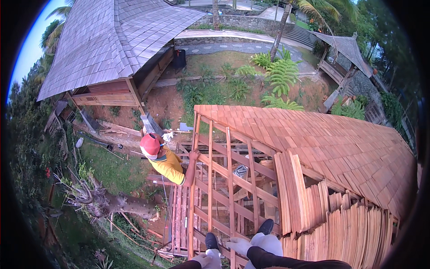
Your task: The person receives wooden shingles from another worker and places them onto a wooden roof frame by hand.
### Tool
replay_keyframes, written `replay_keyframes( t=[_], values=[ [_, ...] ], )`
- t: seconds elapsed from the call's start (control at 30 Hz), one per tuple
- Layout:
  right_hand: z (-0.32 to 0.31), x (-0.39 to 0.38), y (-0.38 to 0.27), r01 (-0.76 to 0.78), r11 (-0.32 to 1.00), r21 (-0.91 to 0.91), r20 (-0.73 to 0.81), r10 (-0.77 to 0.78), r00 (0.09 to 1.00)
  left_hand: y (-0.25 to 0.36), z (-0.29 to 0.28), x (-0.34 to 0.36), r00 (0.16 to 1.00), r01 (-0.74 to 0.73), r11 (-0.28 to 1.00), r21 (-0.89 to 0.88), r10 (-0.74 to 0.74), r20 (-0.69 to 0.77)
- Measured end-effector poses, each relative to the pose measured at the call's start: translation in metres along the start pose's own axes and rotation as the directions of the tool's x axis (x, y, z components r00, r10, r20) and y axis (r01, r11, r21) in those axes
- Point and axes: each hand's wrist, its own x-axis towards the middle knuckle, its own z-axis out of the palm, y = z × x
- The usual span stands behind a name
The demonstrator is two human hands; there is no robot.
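Shingled roofing [340,148] of pale new wood spreads up and to the right of the wearer's hands, its finished courses stopping at a ragged edge where loose shingle stacks [340,224] lean just right of them. Directly ahead of the hands lies the open batten frame [228,179], bare rafters and laths with the ground showing through. A co-worker in a red cap and yellow shirt [163,159] stands beyond the hands to the left, one arm braced on the frame's edge rafter. Farther off, an older grey-shingled pavilion [116,40] and garden ferns fill the background. At the bottom edge, the left hand [205,260] and right hand [239,245], both in pale gloves, sit close together low on the laths beside two dark shoes [265,226]; whether either grips a batten or merely rests cannot be told from this angle. Working well here would seem to call for keeping weight over the rafters rather than the thin laths, and drawing shingles from the nearest stack so each course overlaps the last evenly.
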Motion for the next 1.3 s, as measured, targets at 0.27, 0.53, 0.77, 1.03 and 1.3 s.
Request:
replay_keyframes(
  t=[0.27,0.53,0.77,1.03,1.3],
  values=[
    [-0.006,-0.015,-0.019,-0.01,0.992,0.123,-0.067,0.018,0.998,-0.008,-0.023,0.01,1.0,-0.014,0.992,0.129,0.017,-0.024],
    [-0.064,0.001,-0.004,0.213,0.788,0.578,-0.426,0.069,0.902,0.103,-0.01,-0.029,0.909,-0.407,0.871,0.276,0.415,0.03],
    [-0.112,0.042,0.025,0.417,0.585,0.696,-0.607,0.17,0.776,0.293,-0.007,-0.108,0.506,-0.842,0.514,-0.164,0.858,0.09],
    [-0.099,0.019,-0.024,0.355,0.834,0.422,-0.455,-0.144,0.879,0.416,0.016,-0.108,0.047,-0.934,-0.076,0.349,0.943,0.33],
    [-0.138,0.05,0.011,0.426,0.51,0.748,-0.526,0.063,0.848,0.455,0.042,-0.056,-0.011,-0.965,-0.145,0.219,0.856,0.517]
  ],
)
